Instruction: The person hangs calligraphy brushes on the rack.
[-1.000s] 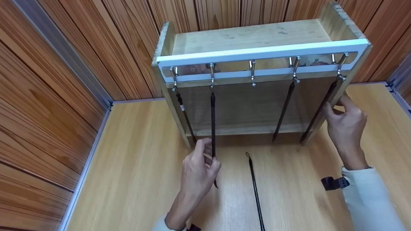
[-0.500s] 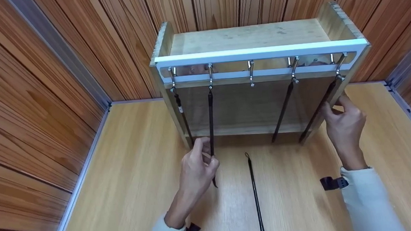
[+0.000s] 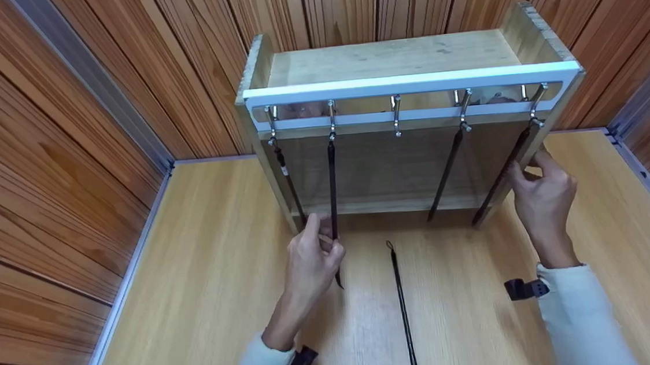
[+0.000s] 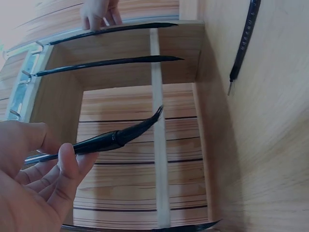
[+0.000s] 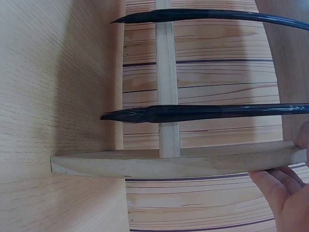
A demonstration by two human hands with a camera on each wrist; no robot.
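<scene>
In the head view, my left hand (image 3: 308, 265) pinches the lower part of a black calligraphy brush (image 3: 333, 187) that hangs from the second hook from the left. The left wrist view shows its dark bristle head (image 4: 137, 130), bent at the tip, pointing away past the fingertips. My right hand (image 3: 547, 203) grips the right side panel (image 5: 207, 164) of the wooden rack (image 3: 396, 58), thumb on one face and fingers on the other. More brushes hang at the far left (image 3: 292, 188) and on the two right hooks; one brush (image 5: 193, 113) hangs close beside the gripped panel.
Another black brush (image 3: 403, 315) with a cord loop lies on the wooden table (image 3: 207, 302) before the rack. Nothing hangs from the middle hook (image 3: 396, 116) of the white hook rail (image 3: 410, 84). Wood-panelled walls (image 3: 334, 7) stand behind and at both sides.
My left hand has shifted slightly upward, and the held brush's tip has risen a little with it. My right hand keeps its grip on the rack.
</scene>
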